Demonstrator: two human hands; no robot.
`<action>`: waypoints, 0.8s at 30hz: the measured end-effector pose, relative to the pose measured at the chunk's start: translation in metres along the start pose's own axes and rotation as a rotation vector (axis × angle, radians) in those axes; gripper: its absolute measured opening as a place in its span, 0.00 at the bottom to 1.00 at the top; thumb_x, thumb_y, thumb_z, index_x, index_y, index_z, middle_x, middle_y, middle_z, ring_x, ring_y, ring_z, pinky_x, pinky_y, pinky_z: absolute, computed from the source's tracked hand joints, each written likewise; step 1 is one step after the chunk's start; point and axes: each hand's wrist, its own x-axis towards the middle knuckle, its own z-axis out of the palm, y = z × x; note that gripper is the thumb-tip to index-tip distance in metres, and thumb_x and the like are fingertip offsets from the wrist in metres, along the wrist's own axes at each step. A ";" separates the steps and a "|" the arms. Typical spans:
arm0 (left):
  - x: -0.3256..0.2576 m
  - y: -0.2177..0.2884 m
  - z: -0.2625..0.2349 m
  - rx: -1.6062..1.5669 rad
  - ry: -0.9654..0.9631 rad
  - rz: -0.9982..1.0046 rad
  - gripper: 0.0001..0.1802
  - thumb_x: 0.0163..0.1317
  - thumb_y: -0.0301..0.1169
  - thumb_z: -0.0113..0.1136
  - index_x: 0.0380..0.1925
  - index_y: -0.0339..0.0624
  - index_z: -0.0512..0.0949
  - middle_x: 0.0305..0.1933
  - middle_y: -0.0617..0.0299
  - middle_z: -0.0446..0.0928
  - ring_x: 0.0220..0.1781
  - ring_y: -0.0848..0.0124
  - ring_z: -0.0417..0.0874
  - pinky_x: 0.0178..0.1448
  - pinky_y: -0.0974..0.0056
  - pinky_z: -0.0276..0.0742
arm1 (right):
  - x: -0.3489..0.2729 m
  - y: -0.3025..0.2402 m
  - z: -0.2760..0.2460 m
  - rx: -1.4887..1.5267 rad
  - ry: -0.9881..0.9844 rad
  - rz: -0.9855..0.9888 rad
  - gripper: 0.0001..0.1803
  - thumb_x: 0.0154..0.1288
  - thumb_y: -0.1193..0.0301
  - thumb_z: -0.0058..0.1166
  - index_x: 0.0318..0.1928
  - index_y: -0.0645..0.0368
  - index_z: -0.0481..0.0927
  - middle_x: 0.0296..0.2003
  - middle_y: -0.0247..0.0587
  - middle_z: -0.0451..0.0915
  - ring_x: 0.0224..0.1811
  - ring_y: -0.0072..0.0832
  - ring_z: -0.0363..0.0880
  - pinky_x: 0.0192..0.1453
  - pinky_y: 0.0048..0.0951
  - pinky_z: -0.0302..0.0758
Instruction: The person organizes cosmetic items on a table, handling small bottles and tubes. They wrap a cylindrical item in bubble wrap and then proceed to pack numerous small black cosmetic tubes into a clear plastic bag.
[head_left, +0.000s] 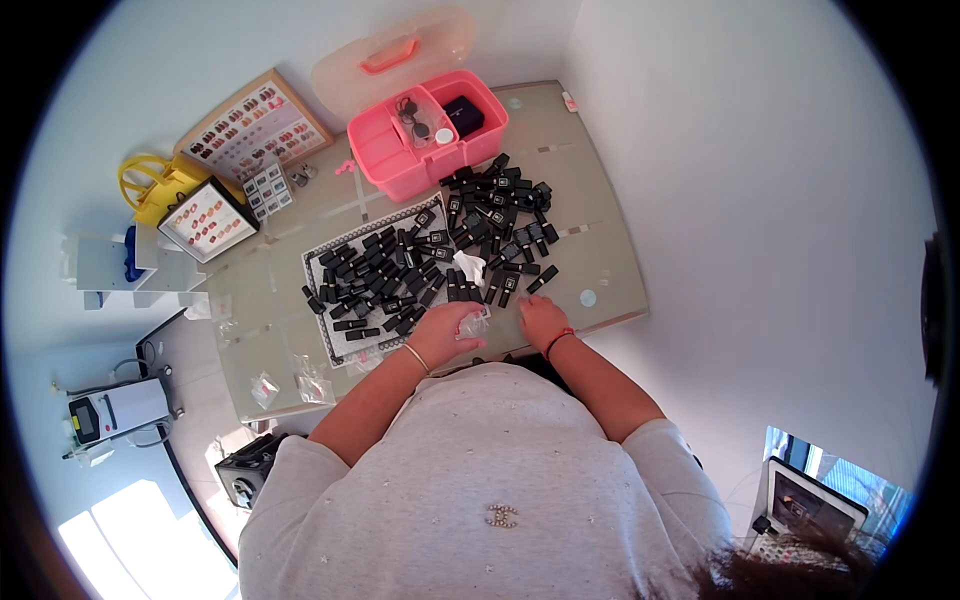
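Many small black nail polish bottles (380,268) lie in a heap on a patterned white mat (340,347) and spill over onto the table on its right. At the mat's near right corner is my left hand (440,335), its thumb and fingers apart around a piece of clear plastic (473,326) that it does not visibly grip. My right hand (543,320) rests near the table's front edge, fingers curled down; whatever is under them is hidden. Just beyond it lies a single black bottle (543,279). A crumpled white tissue (469,267) sits among the bottles.
An open pink case (395,150) stands at the back, holding a dark box. Colour sample boards (212,222), a yellow bag (160,183) and a small grid box (268,190) are at the far left. Clear packets (312,380) lie front left. A wall rises on the right.
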 end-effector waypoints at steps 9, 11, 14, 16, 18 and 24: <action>0.000 -0.002 0.004 0.011 0.017 0.028 0.34 0.48 0.41 0.77 0.55 0.42 0.78 0.51 0.53 0.82 0.48 0.55 0.82 0.55 0.57 0.78 | -0.004 0.000 0.011 -0.036 0.049 0.020 0.24 0.64 0.72 0.49 0.62 0.55 0.73 0.45 0.46 0.78 0.48 0.44 0.81 0.46 0.44 0.82; 0.001 -0.004 0.006 0.022 0.071 0.103 0.34 0.48 0.42 0.77 0.54 0.42 0.78 0.47 0.53 0.82 0.39 0.58 0.82 0.48 0.58 0.80 | -0.002 0.000 0.011 -0.058 0.056 0.005 0.24 0.63 0.71 0.50 0.61 0.55 0.75 0.43 0.46 0.78 0.46 0.45 0.81 0.46 0.44 0.82; 0.001 -0.006 0.007 0.022 0.072 0.104 0.34 0.48 0.42 0.77 0.54 0.42 0.78 0.48 0.53 0.82 0.39 0.58 0.82 0.48 0.58 0.80 | 0.000 0.002 0.011 -0.098 0.025 -0.040 0.17 0.63 0.72 0.50 0.53 0.55 0.78 0.43 0.45 0.78 0.46 0.45 0.81 0.46 0.43 0.82; 0.001 -0.008 0.008 0.023 0.079 0.109 0.34 0.48 0.42 0.77 0.54 0.42 0.78 0.48 0.53 0.82 0.40 0.58 0.82 0.48 0.58 0.80 | -0.001 0.010 0.012 -0.135 -0.024 -0.109 0.10 0.63 0.73 0.50 0.45 0.55 0.80 0.42 0.45 0.79 0.46 0.44 0.82 0.44 0.43 0.83; 0.000 -0.009 0.009 0.022 0.089 0.118 0.34 0.48 0.42 0.77 0.54 0.42 0.78 0.48 0.53 0.82 0.40 0.58 0.82 0.48 0.58 0.80 | -0.008 0.015 0.015 -0.098 0.041 -0.151 0.06 0.62 0.73 0.50 0.38 0.55 0.79 0.39 0.44 0.79 0.44 0.43 0.82 0.44 0.42 0.83; 0.000 -0.001 0.003 -0.001 0.044 0.046 0.34 0.47 0.41 0.77 0.55 0.43 0.78 0.50 0.52 0.82 0.45 0.56 0.82 0.52 0.57 0.79 | -0.010 0.002 -0.001 0.533 0.143 -0.113 0.05 0.65 0.71 0.55 0.38 0.59 0.81 0.32 0.45 0.82 0.34 0.41 0.83 0.39 0.37 0.81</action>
